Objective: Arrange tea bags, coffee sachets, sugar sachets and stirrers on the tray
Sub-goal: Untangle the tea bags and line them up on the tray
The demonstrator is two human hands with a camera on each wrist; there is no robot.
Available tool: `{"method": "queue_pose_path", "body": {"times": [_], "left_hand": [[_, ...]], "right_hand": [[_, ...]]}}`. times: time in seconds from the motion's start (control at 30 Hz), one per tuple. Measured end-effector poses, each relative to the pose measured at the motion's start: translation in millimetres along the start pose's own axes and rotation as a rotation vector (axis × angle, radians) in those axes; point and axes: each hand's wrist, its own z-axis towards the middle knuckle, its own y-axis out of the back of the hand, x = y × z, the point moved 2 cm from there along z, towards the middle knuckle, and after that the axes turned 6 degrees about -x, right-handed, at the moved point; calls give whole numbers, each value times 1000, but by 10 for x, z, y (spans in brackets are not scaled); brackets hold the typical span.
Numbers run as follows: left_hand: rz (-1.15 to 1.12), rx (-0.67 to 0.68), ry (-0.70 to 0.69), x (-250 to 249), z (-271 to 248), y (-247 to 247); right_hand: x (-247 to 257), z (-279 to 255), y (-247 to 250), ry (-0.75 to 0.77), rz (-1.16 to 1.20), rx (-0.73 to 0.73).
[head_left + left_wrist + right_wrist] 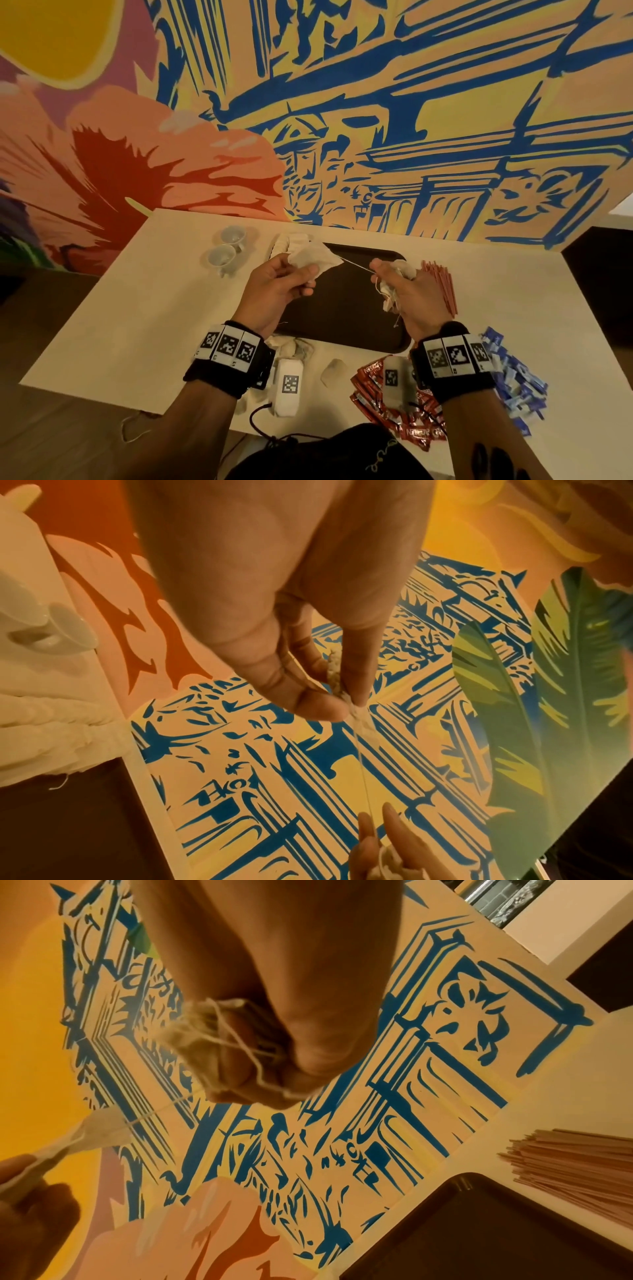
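Clearly tangled, the tea bags are being teased apart above the dark tray (342, 329). The left hand (274, 294) pinches one tea bag (313, 257) by its paper body, while the right hand (407, 298) is curled round a bunch of tea bags (390, 294) and pinches the taut string (356, 265) running between them. Such bags look light, soft and easily torn, so gripping the folded top edge, not the thin string, seems safest. Stirrers (440, 284), red coffee sachets (373, 390) and blue sugar sachets (513, 373) wait on the desk (137, 308).

One dark tray (346, 308), two white cups (227, 250), two hands (each holding tea bags), uncounted heaps of sachets and stirrers
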Motion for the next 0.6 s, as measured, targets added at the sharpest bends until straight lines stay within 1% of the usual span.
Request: {"method": "queue_pose_path", "body": {"times": [0.23,0.43,0.47,0.5,0.6], "left_hand": [[-117,-31,8,-136,9,193],[-136,-127,12,-170,101,376],[-131,-130,21,-164,118,393],[-125,-126,33,-153,137,404],[-96,-92,94,-117,196,396]], "right_hand": [[-65,218,17,-1,18,-19],[-158,401,-50,2,2,-148],[-144,395,-106,9,-6,-133],[-116,379,-181,11,-26,-84],[-3,278,-477,28,-70,134]]}}
